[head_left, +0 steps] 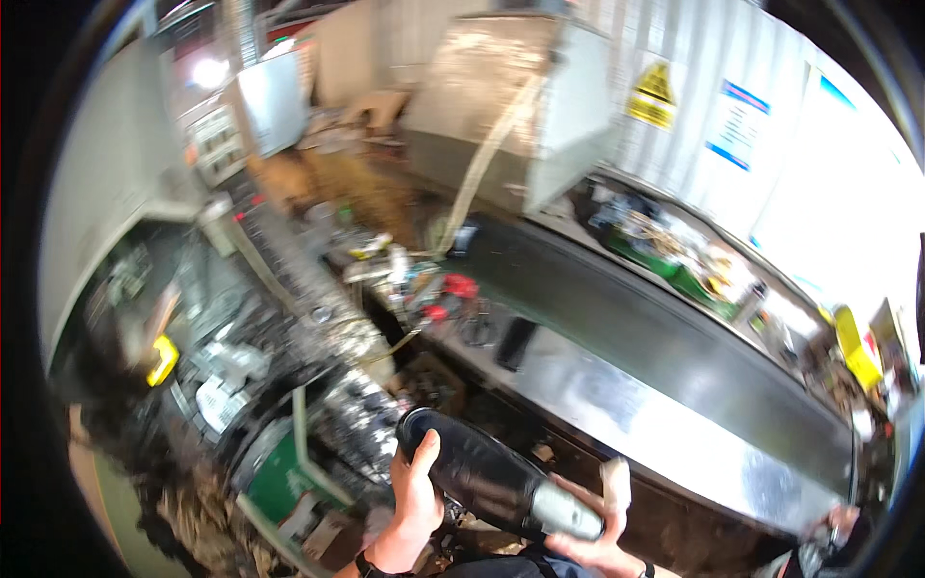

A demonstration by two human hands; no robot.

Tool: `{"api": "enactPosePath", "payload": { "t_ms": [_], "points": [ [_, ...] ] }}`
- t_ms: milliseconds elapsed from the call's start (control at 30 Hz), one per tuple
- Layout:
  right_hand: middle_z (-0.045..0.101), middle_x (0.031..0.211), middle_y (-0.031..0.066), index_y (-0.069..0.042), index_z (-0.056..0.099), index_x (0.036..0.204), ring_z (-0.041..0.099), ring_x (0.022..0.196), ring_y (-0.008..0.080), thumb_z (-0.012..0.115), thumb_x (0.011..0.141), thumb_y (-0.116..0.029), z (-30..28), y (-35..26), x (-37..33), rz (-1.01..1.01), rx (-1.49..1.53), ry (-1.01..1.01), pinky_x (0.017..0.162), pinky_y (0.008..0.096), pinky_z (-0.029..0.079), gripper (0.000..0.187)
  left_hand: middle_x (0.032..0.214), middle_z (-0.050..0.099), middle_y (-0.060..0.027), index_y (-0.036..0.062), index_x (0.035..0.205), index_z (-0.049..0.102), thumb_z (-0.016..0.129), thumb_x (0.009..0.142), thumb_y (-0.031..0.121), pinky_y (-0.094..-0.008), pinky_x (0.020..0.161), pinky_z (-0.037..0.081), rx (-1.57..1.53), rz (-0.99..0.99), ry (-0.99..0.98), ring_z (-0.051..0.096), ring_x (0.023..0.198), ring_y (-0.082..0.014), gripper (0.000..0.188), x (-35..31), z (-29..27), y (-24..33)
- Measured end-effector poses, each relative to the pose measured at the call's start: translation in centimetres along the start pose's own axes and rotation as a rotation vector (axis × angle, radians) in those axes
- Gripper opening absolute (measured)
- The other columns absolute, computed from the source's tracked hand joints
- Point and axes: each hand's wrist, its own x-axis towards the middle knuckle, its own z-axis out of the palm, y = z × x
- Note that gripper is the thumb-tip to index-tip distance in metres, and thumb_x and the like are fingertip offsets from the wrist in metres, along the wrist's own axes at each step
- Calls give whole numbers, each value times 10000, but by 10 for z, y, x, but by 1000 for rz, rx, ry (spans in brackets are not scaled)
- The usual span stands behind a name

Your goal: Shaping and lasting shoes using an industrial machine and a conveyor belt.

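Low in the middle I hold a long black cylinder with a rounded end and a pale grey narrower end. It lies tilted, its dark end up to the left. My left hand grips the dark end, thumb on top. My right hand is closed round the grey end; one finger points up, with something whitish at its tip that blur hides. Beyond the cylinder, a shiny metal ledge runs beside a dark belt-like surface. A flat black item lies on the ledge.
At left, a heap of plastic scrap lies beneath a grey metal hood. A green container stands nearer me. Red items lie by the belt's left end. A large metal box rises behind; sorted bits fill a green tray.
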Motion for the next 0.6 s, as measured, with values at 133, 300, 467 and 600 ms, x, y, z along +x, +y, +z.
{"api": "enactPosePath", "payload": {
  "t_ms": [133,300,467,600],
  "points": [
    [640,1292,227,28,309,1541,677,1114,312,803,864,-69,-99,14,52,555,415,679,1008,453,537,843,1045,732,-31,-22,1139,699,713,989,266,-285,832,553,804,-84,-442,683,958,-130,325,65,-16,-116],
    [669,1077,161,-5,562,1177,711,931,271,754,876,-101,-313,40,56,355,158,1076,761,429,623,370,991,766,-187,-9,1218,702,735,939,231,-333,833,576,1317,157,-760,759,939,-233,370,72,1,-177],
    [674,1014,116,-15,572,1090,671,814,235,752,895,-182,-511,126,12,368,103,1676,706,378,585,314,1086,769,-164,1,1229,704,708,964,231,-339,897,571,1567,-67,-648,747,1011,-227,351,77,-4,-195],
    [651,1190,150,-86,455,1356,652,973,202,708,930,-143,-399,203,66,567,140,777,811,388,578,498,1144,757,-164,20,1234,704,709,977,281,-337,909,566,1469,-70,-422,740,1048,-218,366,69,-48,-181]
  ]
}}
